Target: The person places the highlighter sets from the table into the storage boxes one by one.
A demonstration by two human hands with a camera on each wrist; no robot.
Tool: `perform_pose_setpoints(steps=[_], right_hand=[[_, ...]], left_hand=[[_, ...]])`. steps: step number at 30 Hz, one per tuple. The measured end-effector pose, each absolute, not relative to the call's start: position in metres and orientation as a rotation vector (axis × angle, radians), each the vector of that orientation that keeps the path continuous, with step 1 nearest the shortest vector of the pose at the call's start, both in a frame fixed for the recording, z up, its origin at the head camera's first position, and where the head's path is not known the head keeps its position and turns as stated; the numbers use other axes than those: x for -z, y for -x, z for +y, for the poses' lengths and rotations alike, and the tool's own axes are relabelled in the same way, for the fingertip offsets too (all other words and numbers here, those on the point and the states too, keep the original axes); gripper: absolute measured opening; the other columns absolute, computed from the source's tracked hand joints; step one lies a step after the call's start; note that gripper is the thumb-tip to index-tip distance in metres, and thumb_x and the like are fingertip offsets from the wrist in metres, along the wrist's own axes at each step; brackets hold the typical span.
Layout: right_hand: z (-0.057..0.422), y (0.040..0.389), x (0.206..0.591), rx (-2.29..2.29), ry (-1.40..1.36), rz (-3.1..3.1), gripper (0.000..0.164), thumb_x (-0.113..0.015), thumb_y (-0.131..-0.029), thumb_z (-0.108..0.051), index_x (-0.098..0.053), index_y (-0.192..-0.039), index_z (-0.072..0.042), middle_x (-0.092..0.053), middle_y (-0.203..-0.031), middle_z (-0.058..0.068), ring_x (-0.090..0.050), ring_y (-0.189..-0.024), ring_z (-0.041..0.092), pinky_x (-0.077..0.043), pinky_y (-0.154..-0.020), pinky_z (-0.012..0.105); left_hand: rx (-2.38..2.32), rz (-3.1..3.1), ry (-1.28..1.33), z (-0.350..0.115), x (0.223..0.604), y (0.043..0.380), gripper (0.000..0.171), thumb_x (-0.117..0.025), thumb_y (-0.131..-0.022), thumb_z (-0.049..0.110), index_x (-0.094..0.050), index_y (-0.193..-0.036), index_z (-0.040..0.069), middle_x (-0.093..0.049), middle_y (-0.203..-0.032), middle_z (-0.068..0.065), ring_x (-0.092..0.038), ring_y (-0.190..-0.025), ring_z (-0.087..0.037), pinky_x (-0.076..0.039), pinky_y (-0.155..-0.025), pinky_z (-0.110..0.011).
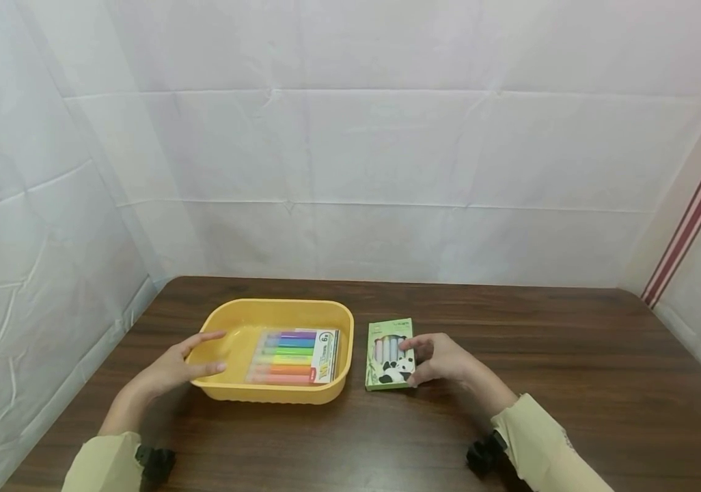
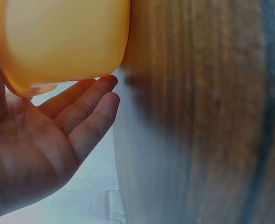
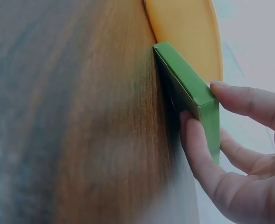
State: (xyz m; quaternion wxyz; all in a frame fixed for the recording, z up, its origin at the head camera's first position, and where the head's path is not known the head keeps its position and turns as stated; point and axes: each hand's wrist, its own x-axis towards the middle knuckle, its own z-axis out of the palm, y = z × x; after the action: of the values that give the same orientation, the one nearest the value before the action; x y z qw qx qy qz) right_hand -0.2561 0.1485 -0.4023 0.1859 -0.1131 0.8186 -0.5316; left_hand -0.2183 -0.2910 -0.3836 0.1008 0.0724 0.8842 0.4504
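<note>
A yellow plastic tray (image 1: 227, 352) stands on the left part of the table, and inside it lies a clear pack of rainbow-coloured markers (image 1: 292, 357). My left hand (image 1: 166, 369) holds the tray's left side, its thumb and index finger over the rim; the left wrist view has the other fingers (image 2: 88, 109) along the outer wall. Right of the tray is a green marker box (image 1: 386, 355) with a panda picture. My right hand (image 1: 445, 359) pinches its right edge. In the right wrist view this edge is tilted up off the table, fingers on both faces.
The dark wooden table (image 1: 547, 383) extends to the right of the box and in front of the tray. White sheeting (image 1: 375, 150) hangs behind and at both sides. A black wrist camera (image 1: 156, 463) sits at the left cuff, another (image 1: 484, 456) at the right.
</note>
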Motion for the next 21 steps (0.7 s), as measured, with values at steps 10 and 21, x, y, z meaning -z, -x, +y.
perform_pose_setpoints(steps=[10, 21], right_hand=[[0.1541, 0.2556, 0.4075, 1.498, 0.312, 2.348, 0.062, -0.077, -0.060, 0.004, -0.057, -0.118, 0.000, -0.059, -0.102, 0.014, -0.054, -0.088, 0.021, -0.045, -0.071, 0.027], [0.1574, 0.2547, 0.4052, 1.528, 0.334, 2.327, 0.063, -0.077, -0.060, 0.004, -0.056, -0.119, 0.002, -0.059, -0.099, 0.014, -0.054, -0.086, 0.020, -0.045, -0.072, 0.026]], left_hand=[[-1.334, 2.616, -0.224, -0.2912, 0.3834, 0.2184, 0.069, -0.068, -0.082, 0.027, -0.035, -0.138, 0.002, -0.020, -0.141, -0.034, -0.025, -0.125, -0.045, -0.031, -0.095, -0.057], [-1.332, 2.618, -0.230, -0.2909, 0.3823, 0.2181, 0.069, -0.068, -0.082, 0.027, -0.035, -0.138, 0.002, -0.018, -0.141, -0.034, -0.019, -0.127, -0.048, -0.027, -0.096, -0.061]])
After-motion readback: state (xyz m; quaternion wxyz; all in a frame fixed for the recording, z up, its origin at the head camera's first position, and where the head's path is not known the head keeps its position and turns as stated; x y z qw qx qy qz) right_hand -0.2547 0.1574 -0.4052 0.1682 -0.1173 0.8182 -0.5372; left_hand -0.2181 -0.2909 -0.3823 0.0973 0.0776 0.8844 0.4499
